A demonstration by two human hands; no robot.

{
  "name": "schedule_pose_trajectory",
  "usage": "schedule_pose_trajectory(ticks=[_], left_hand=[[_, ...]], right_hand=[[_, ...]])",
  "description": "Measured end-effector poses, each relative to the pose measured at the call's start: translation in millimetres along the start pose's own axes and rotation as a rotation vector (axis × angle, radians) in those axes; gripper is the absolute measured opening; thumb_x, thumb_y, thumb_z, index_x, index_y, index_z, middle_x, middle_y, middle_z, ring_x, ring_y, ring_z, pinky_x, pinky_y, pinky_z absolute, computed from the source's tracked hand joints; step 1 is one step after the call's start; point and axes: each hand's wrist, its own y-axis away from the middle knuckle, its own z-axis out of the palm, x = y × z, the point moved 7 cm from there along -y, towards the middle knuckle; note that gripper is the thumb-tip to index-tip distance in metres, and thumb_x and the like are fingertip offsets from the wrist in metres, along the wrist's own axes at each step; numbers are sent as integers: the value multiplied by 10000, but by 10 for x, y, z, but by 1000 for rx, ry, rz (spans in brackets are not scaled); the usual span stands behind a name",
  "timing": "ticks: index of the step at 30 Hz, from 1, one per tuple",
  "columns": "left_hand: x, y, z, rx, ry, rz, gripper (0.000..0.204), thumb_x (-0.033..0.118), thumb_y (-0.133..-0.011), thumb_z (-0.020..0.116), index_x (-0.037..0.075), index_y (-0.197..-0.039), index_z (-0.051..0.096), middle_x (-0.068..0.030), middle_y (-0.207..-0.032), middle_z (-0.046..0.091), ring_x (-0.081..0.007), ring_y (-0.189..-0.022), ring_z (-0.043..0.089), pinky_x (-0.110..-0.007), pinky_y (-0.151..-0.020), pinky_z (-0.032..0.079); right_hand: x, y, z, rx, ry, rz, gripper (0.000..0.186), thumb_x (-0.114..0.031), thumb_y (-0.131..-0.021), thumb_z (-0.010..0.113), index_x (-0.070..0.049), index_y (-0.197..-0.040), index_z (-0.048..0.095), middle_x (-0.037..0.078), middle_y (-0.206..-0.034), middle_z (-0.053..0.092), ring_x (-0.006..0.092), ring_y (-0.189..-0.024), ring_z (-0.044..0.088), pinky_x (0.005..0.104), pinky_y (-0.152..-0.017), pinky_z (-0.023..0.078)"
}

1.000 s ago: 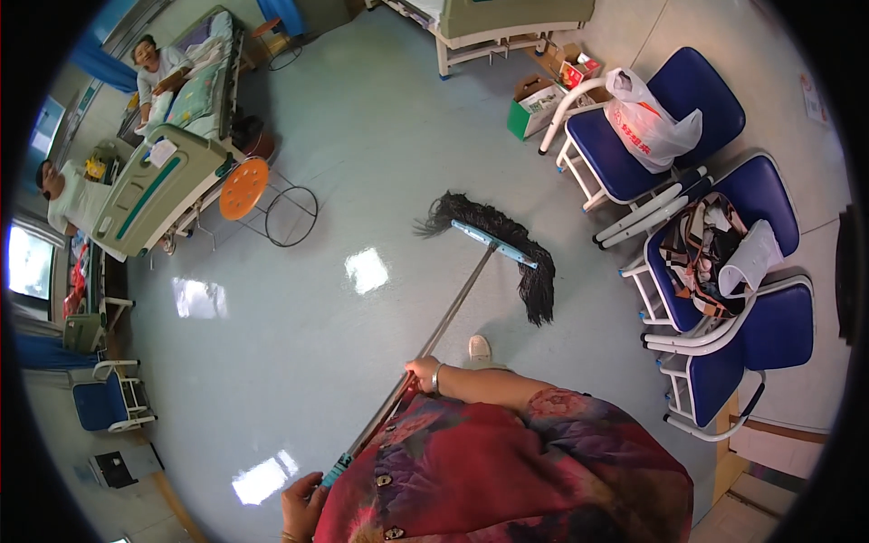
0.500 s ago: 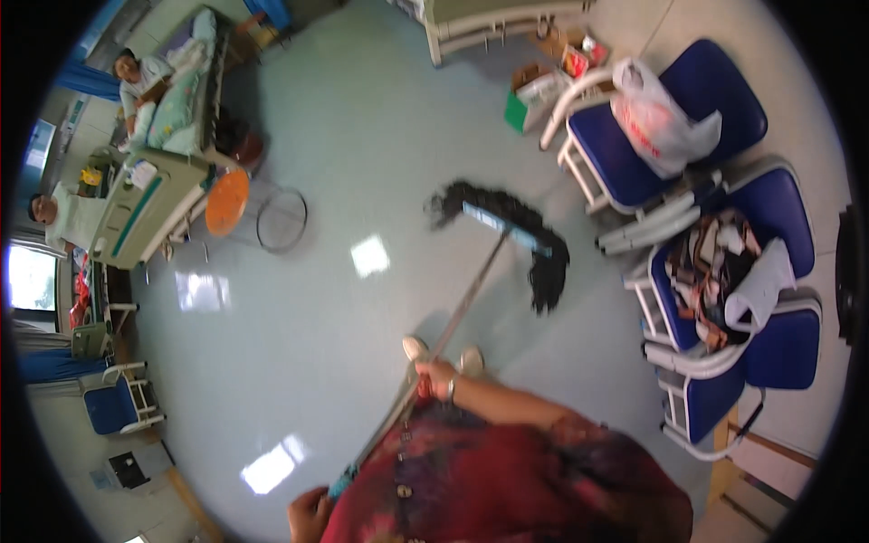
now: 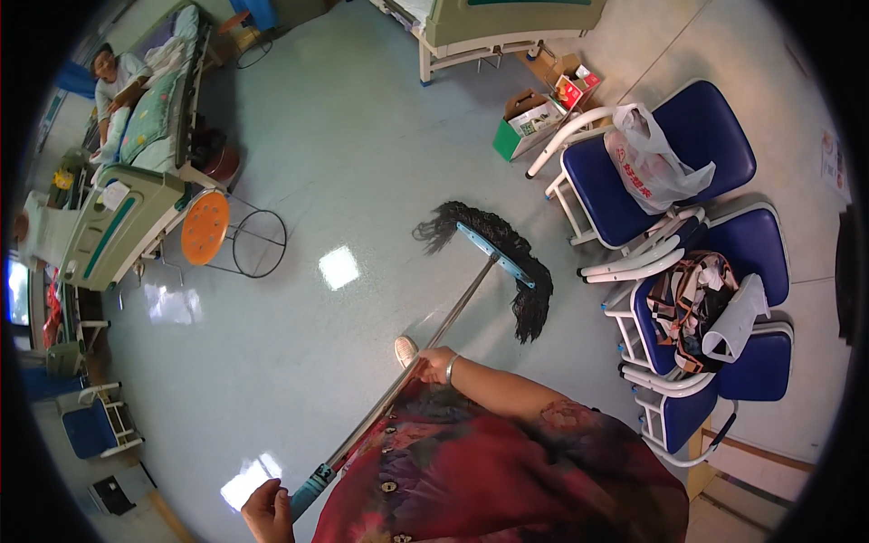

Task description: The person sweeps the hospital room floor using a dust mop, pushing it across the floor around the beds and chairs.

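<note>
A mop (image 3: 496, 253) with black strands and a light-blue clamp lies spread on the floor ahead of me. Its metal pole slants back toward my lower left. My right hand (image 3: 434, 365), with a silver bangle at the wrist, is closed round the middle of the pole, close to my body. At the pole's near end, my left hand (image 3: 268, 512) is curled by the teal grip (image 3: 312, 489) and closed on it; part of those fingers is hidden. One light shoe (image 3: 406, 350) shows just beyond the pole.
Blue chairs (image 3: 602, 185) line the right, holding a white plastic bag (image 3: 656, 163) and a patterned bag (image 3: 692, 303). Boxes (image 3: 525, 122) stand near a bed (image 3: 507, 23). Left are an orange stool (image 3: 205, 226) on its side and a person (image 3: 118, 81) on a bed.
My view has shifted, and the chairs, boxes and far bed sit lower in it. The mop head appears slightly lower and left. My left hand has moved left with the grip; both hands keep hold.
</note>
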Motion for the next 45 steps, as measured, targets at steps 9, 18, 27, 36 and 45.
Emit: schedule_pose_trajectory(ticks=[9,18,27,36,45], left_hand=[[809,-609,-207,126,90,72,167,95,-743,476,-31,-850,506,-50,-624,499,-99,-524,478,-206,-489,417],[1343,-1169,-636,409,-60,180,215,151,-798,433,-23,-902,505,-4,-588,451,-41,-476,378,-165,-412,304],[3311,-2076,-235,289,-153,513,233,181,-800,412,-20,-857,513,1,-565,423,-51,-492,359,-181,-427,262],[4827,-1966,464,-47,-333,474,190,171,-753,483,-9,-788,532,-8,-568,457,-47,-503,404,-180,-452,329],[4828,-1747,1335,-408,219,986,355,341,-676,566,-11,-702,528,-92,-543,529,-176,-481,525,-262,-540,439]], right_hand=[[-812,-575,-176,127,-446,-106,118,-142,-729,478,-33,-747,436,91,-651,456,217,-541,486,405,-509,434],[-1243,-460,-9,184,-592,1,217,-36,-696,427,12,-899,367,157,-767,424,295,-662,482,547,-549,421],[-2307,297,-417,30,-1116,-116,82,-49,-655,387,-64,-652,307,82,-636,366,202,-531,392,505,-597,368],[-3699,1213,-976,-91,-1231,-491,134,-115,-636,359,-95,-521,294,53,-429,326,192,-415,327,323,-436,326],[-3338,549,-1883,342,-816,-221,191,-73,-661,393,-113,-511,280,8,-431,332,131,-373,358,252,-355,334]])
